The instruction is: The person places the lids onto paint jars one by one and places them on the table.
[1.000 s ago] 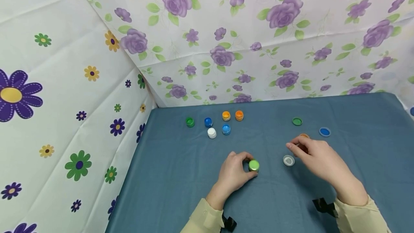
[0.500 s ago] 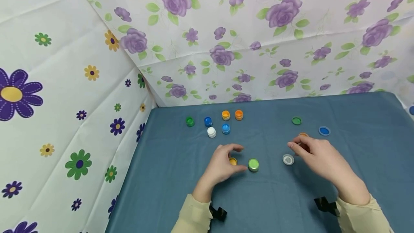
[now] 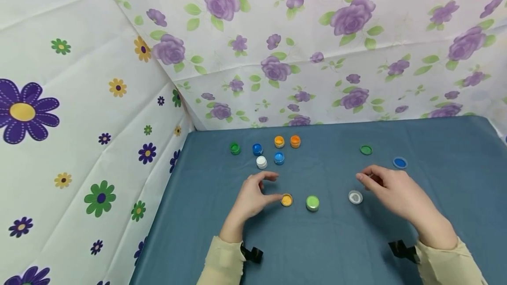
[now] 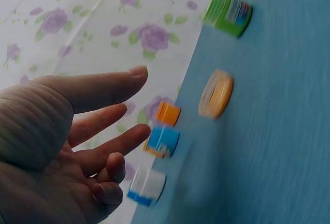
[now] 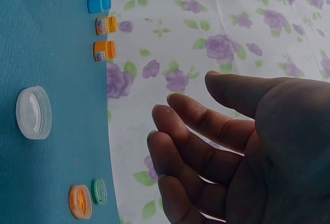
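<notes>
Hovering: left fingers [image 4: 121,144] parted near yellow lid [image 4: 221,95], right fingers [image 5: 191,139] half-curled.

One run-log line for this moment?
left grip: empty, near yellow lid | right grip: empty, near white lid | light-green jar: upright between both lids

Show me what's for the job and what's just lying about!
Likely for the job:
light green jar
six jars farther back
yellow lid
white lid
green lid
blue lid
orange lid

Likely just around:
blue tablecloth
rose-patterned sheet
daisy-patterned sheet
</notes>
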### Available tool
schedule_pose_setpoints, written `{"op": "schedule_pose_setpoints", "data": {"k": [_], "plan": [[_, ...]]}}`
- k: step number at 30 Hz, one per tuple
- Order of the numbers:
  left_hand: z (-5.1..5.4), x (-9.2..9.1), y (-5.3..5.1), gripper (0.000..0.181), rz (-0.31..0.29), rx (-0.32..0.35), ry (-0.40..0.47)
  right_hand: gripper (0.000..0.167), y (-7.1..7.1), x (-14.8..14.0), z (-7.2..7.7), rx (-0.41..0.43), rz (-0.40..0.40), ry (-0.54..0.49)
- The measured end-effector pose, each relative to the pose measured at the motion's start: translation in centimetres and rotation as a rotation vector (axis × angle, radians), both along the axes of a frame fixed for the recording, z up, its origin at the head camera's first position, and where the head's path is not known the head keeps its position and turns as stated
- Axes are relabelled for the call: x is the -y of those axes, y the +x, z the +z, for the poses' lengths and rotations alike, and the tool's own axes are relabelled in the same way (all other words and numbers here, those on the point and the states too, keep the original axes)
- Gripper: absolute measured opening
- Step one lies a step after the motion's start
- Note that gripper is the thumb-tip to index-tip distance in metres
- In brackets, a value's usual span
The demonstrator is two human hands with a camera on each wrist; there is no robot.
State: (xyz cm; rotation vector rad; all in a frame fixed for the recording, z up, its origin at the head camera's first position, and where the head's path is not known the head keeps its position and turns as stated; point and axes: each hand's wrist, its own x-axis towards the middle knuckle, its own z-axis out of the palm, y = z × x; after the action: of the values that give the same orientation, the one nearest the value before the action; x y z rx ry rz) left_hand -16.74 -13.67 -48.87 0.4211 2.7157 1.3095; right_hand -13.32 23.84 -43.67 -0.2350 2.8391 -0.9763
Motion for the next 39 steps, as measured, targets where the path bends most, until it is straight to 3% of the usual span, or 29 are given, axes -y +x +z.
{"op": "schedule_pose_setpoints", "data": {"k": [4,8,11,16,21,30,39], "plan": [[-0.3,1.8,-0.4,0.052,0.048,-0.01,0.004,0.047,0.2,-0.3,-0.3,0.011,0.003,0.003],[-0.6,3.7,-1.2,0.048,0.142,-0.004,0.045,0.057,0.4,-1.0,-0.4,0.024,-0.009,0.017],[-0.9,5.1,-2.4,0.044,0.254,-0.016,0.085,0.063,0.3,-1.6,-0.4,0.027,-0.025,0.029],[-1.6,7.3,-4.5,0.043,0.436,-0.041,0.101,0.057,0.1,-2.6,-0.2,0.044,-0.034,0.044],[-2.2,8.6,-6.4,0.048,0.542,-0.034,0.121,0.051,0.1,-3.3,-0.1,0.053,-0.038,0.054],[-2.6,9.2,-10.0,0.06,0.632,0.037,0.167,0.051,-0.1,-3.4,-0.3,0.063,-0.045,0.066],[-2.8,8.3,-11.9,0.061,0.607,0.051,0.02,0.051,-0.2,-3.2,-0.2,0.059,-0.046,0.072]]}}
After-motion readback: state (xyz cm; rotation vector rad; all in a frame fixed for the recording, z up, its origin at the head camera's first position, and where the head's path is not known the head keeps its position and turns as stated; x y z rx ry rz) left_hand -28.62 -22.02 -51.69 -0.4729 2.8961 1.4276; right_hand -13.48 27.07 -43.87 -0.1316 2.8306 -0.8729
